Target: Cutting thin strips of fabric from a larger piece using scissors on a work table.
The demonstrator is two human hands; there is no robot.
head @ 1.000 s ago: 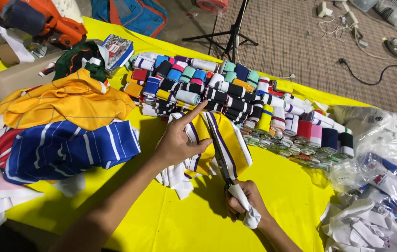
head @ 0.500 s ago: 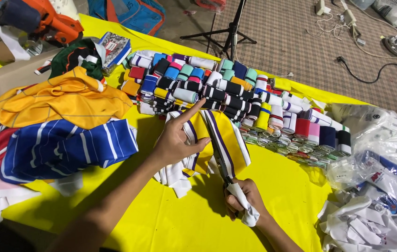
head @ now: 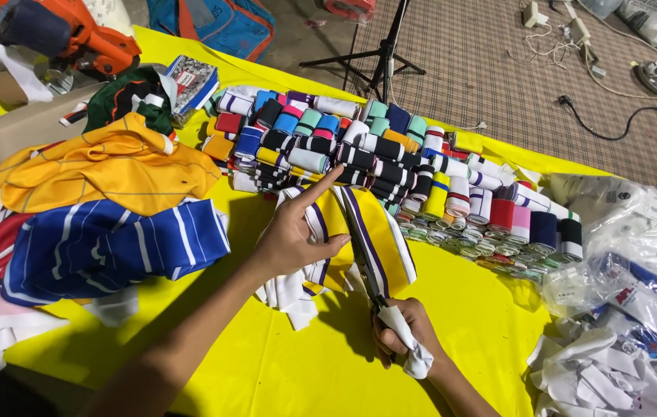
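My left hand (head: 293, 235) rests on a yellow knit band with purple and white stripes (head: 378, 239), index finger stretched toward the far end, pressing the fabric flat on the yellow table cover (head: 282, 363). My right hand (head: 402, 332) grips the cloth-wrapped handles of a pair of scissors (head: 363, 255), whose blades lie along the band. Under the band lies a small stack of white and striped pieces (head: 290, 289).
Several rows of rolled striped knit bands (head: 390, 158) fill the far side. Folded shirts, yellow (head: 112, 166) and blue-striped (head: 104, 247), lie left. Clear plastic bags (head: 629, 232) and white strips (head: 606, 378) sit right. A tripod (head: 382, 54) and cables stand on the floor beyond.
The scissors have crept slightly farther along the band. Both hands stay in nearly the same place.
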